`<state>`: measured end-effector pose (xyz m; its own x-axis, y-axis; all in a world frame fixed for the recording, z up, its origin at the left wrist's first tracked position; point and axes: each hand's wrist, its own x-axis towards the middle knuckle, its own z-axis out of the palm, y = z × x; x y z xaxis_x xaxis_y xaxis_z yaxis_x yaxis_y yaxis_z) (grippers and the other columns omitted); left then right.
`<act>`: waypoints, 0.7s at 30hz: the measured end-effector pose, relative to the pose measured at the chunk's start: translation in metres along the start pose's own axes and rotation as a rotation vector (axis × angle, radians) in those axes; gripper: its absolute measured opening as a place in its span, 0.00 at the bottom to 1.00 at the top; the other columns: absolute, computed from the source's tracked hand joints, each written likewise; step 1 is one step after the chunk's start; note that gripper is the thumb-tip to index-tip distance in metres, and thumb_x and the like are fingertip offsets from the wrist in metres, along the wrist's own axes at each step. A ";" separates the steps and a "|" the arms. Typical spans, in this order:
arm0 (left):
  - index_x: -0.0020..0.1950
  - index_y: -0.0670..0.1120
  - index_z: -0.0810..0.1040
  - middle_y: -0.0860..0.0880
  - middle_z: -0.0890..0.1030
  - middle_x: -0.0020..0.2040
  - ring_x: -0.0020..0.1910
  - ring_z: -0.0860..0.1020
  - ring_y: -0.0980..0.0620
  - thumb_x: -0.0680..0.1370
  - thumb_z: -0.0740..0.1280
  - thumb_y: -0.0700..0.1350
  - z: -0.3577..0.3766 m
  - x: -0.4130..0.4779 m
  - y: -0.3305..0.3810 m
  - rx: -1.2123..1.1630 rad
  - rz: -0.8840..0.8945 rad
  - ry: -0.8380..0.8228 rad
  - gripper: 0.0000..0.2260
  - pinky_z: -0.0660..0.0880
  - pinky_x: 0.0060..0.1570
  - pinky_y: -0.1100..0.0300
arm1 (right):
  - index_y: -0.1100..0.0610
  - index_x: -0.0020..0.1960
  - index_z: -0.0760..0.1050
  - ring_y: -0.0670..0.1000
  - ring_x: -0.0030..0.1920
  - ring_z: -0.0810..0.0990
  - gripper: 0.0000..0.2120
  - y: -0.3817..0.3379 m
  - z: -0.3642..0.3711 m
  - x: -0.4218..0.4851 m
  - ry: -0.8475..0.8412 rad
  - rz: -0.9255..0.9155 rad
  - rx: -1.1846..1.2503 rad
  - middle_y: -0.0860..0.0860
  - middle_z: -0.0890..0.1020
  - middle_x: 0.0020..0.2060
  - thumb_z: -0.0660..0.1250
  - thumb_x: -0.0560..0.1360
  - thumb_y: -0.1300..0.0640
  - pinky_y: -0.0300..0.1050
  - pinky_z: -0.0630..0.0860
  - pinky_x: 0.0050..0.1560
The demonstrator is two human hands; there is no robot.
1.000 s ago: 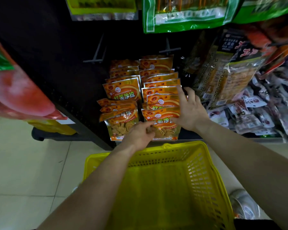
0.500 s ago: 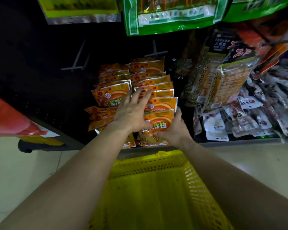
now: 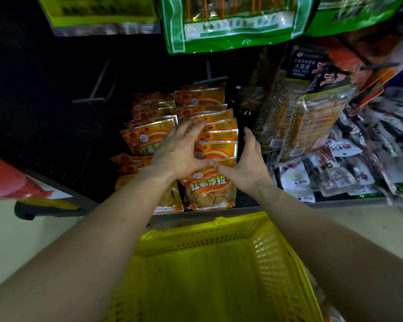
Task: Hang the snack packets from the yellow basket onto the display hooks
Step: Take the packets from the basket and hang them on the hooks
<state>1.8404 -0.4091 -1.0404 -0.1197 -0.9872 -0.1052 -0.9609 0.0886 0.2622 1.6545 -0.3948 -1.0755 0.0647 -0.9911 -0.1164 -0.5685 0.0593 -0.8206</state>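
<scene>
Both hands, left hand (image 3: 180,151) and right hand (image 3: 247,162), spread over orange packets (image 3: 208,189)

bare forearms, a ring on the left grip (image 3: 179,152).

Orange packets, yellow basket

The snack packets (image 3: 209,189) are orange with red lettering; the basket (image 3: 219,270) is bright yellow latticework; the bag (image 3: 230,22) overhead green.

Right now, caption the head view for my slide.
Both hands settle orange snack packets on hooks above a yellow basket.
</scene>
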 end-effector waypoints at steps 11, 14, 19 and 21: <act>0.80 0.58 0.56 0.49 0.58 0.81 0.78 0.59 0.43 0.78 0.63 0.65 -0.016 0.076 -0.012 -0.057 -0.129 0.025 0.33 0.62 0.74 0.47 | 0.54 0.81 0.49 0.59 0.74 0.65 0.40 -0.025 -0.023 0.094 -0.048 0.031 -0.052 0.57 0.59 0.77 0.67 0.78 0.46 0.45 0.64 0.67; 0.81 0.56 0.53 0.49 0.54 0.82 0.80 0.56 0.44 0.82 0.57 0.62 -0.009 0.096 -0.007 -0.003 -0.146 -0.006 0.30 0.58 0.75 0.48 | 0.54 0.80 0.50 0.61 0.71 0.68 0.37 -0.022 -0.004 0.117 -0.060 0.100 -0.005 0.58 0.63 0.74 0.64 0.79 0.46 0.50 0.67 0.67; 0.81 0.56 0.53 0.48 0.56 0.82 0.79 0.58 0.43 0.85 0.48 0.58 0.005 0.116 -0.023 0.028 -0.188 -0.034 0.24 0.59 0.75 0.49 | 0.49 0.76 0.58 0.58 0.61 0.78 0.30 -0.007 0.022 0.128 -0.121 0.165 0.091 0.53 0.76 0.65 0.59 0.79 0.39 0.55 0.74 0.63; 0.81 0.57 0.54 0.49 0.57 0.82 0.79 0.58 0.43 0.85 0.47 0.57 0.012 0.117 -0.028 0.034 -0.164 -0.047 0.23 0.59 0.76 0.49 | 0.48 0.75 0.59 0.56 0.58 0.79 0.27 -0.003 0.028 0.126 -0.156 0.187 0.119 0.51 0.78 0.61 0.59 0.80 0.41 0.53 0.75 0.61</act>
<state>1.8504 -0.5261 -1.0714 0.0287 -0.9815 -0.1894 -0.9763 -0.0682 0.2056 1.6873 -0.5170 -1.1034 0.0980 -0.9319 -0.3492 -0.4825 0.2624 -0.8357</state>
